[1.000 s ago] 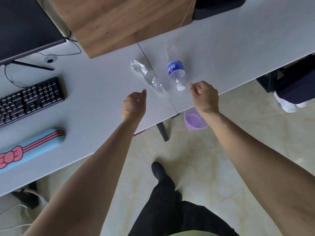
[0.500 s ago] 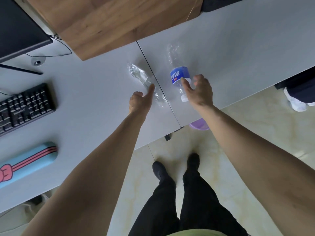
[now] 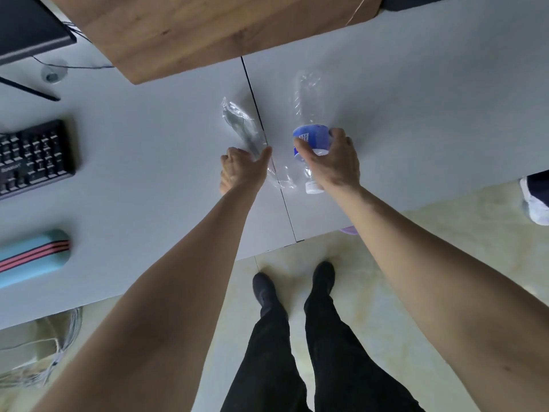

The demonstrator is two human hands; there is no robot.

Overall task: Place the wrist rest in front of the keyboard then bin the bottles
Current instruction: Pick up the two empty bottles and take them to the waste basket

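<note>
Two clear plastic bottles lie on the grey desk (image 3: pixel 148 162). My right hand (image 3: pixel 332 162) is wrapped around the blue-labelled bottle (image 3: pixel 309 135), near its white cap. My left hand (image 3: pixel 242 169) closes around the crushed, label-free bottle (image 3: pixel 240 123) lying across the seam between the two desk tops. The blue wrist rest (image 3: pixel 32 257) with red stripes lies at the left, in front of the black keyboard (image 3: pixel 32 157). A sliver of the purple bin (image 3: pixel 349 230) shows under the desk edge, below my right forearm.
A wooden panel (image 3: pixel 208 31) overhangs the back of the desk. A dark monitor (image 3: pixel 26 28) with its stand and a cable sits at the far left. Another person's white shoe (image 3: pixel 534 203) is at the right edge. Cables (image 3: pixel 50 352) hang under the desk at the left.
Both hands have reached forward onto the desk. The right hand has closed over the blue-labelled bottle, and the left hand has closed around the crushed bottle.
</note>
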